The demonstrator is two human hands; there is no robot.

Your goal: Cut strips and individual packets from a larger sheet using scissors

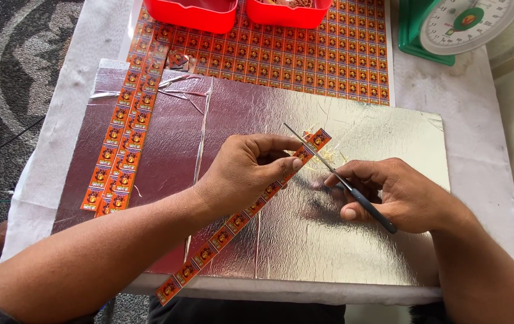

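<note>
At centre of foil-covered board [353,240] | left hand [242,171] pinches label strip [239,219] lying diagonally toward near edge | right hand [398,195] grips thin blade [329,163] across strip's far end | cut strips [119,150] lie along left edge; uncut sheet [305,57] remains at far edge.

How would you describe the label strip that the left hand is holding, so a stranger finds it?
On the shiny foil board, one orange label strip runs slantwise under the left hand. Unlike the strips lying at the board's left side, it reaches over the near edge.
</note>
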